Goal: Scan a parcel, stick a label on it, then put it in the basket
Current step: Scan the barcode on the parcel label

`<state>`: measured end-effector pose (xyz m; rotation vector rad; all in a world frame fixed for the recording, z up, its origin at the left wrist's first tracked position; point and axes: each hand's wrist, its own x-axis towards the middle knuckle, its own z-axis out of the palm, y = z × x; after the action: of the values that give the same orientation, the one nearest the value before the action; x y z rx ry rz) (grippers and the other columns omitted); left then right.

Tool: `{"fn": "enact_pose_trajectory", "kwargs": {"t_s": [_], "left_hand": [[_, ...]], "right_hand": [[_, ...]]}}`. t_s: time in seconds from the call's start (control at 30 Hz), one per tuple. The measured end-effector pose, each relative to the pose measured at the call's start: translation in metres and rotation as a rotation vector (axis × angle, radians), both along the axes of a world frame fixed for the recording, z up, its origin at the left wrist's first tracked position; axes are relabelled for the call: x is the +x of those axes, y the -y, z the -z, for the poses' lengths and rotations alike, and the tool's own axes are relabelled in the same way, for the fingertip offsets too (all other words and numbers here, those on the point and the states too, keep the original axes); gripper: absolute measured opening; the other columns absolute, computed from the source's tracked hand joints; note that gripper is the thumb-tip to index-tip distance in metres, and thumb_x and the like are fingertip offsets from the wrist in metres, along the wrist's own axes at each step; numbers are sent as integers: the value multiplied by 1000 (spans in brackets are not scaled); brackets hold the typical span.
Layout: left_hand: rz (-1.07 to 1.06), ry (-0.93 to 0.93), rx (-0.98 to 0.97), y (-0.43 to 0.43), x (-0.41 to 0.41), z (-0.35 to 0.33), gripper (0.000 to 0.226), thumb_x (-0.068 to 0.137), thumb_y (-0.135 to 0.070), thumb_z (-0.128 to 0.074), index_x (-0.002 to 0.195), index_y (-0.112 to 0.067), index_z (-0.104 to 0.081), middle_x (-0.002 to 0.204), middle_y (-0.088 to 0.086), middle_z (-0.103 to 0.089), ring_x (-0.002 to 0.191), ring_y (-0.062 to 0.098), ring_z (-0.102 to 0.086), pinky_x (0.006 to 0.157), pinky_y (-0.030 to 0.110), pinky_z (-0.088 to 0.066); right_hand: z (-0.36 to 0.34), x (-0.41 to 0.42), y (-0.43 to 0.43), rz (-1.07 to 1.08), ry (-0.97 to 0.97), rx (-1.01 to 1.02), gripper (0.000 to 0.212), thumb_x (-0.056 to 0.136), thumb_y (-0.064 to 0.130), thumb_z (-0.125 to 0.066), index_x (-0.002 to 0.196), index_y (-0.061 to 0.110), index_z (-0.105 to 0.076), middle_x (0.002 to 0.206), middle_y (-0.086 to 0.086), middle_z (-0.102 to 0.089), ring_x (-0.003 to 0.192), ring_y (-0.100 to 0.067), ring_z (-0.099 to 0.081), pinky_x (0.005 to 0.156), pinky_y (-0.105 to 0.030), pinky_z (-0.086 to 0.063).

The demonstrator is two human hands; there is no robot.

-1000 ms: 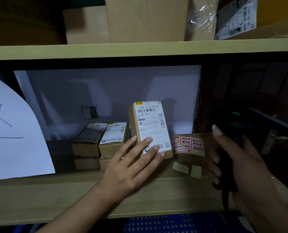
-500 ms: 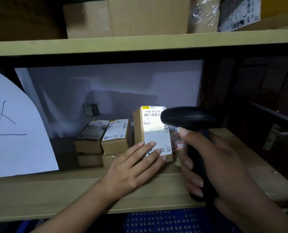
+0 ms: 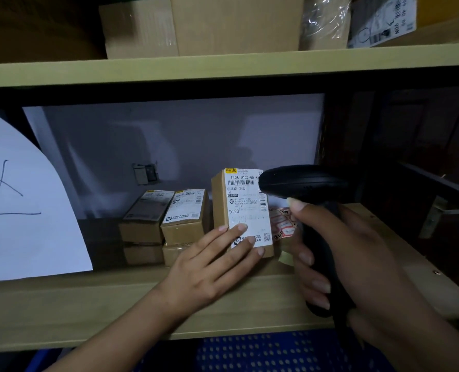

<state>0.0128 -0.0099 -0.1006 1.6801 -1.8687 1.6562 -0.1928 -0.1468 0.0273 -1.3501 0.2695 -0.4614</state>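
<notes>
A small brown parcel point(image 3: 243, 202) with a white shipping label stands upright on the wooden shelf point(image 3: 94, 299). My left hand point(image 3: 212, 264) holds it up, fingers spread over the label's lower part. My right hand point(image 3: 357, 259) grips a black barcode scanner point(image 3: 302, 182), whose head points at the label from the right, very close to it. A sheet of red and white stickers point(image 3: 283, 224) lies behind the scanner, partly hidden. A blue perforated basket point(image 3: 263, 353) shows below the shelf edge.
Several more labelled brown parcels point(image 3: 166, 218) are stacked left of the held one. A white paper sheet point(image 3: 22, 210) with pen marks leans at the left. Cardboard boxes point(image 3: 223, 22) fill the upper shelf. A dark cabinet side point(image 3: 424, 170) stands at the right.
My right hand brought the scanner in from the right and up to the parcel's label. The bright scan light on the label half a second ago has gone. My left hand has stayed put.
</notes>
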Motion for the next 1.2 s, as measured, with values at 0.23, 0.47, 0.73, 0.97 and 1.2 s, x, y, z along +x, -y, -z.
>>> {"fn": "enact_pose_trajectory", "kwargs": {"t_s": [0.23, 0.47, 0.73, 0.97, 1.2], "left_hand": [[9, -9, 14, 1, -2, 4, 37, 118, -11, -41, 139, -13, -72, 140, 7, -74, 143, 31, -60, 123, 44, -46], [12, -27, -1, 2, -1, 8, 37, 118, -12, -42, 138, -14, -73, 138, 6, -75, 144, 30, -59, 125, 42, -43], [-7, -53, 6, 0, -2, 12, 37, 118, -12, -42, 140, -13, -71, 138, 6, -75, 144, 31, -60, 125, 43, -44], [-34, -142, 18, -8, 3, 15, 40, 116, -13, -39, 145, -11, -67, 142, 12, -72, 143, 35, -60, 121, 50, -48], [-25, -228, 35, -3, -3, 21, 61, 86, -7, -84, 144, -5, -66, 141, 19, -71, 141, 39, -61, 116, 56, -52]], "right_hand": [[3, 3, 1, -4, -11, 13, 37, 98, 31, -63, 89, -3, -51, 48, -5, -43, 28, -15, -29, 36, -19, -31], [3, 2, 3, -2, -30, -6, 44, 101, 33, -60, 73, 4, -41, 35, 3, -38, 25, -14, -28, 35, -16, -30], [4, -3, 5, 7, -19, -6, 35, 96, 32, -66, 79, 7, -48, 50, -6, -44, 30, -17, -29, 38, -19, -31], [21, 13, 91, 386, -233, -552, 34, 91, 40, -72, 99, 29, -41, 73, -2, -58, 64, -21, -56, 71, -52, -51], [112, 54, 215, 400, -706, -1166, 67, 82, 60, -64, 129, 16, -45, 129, -20, -68, 114, -38, -69, 93, -46, -59]]}}
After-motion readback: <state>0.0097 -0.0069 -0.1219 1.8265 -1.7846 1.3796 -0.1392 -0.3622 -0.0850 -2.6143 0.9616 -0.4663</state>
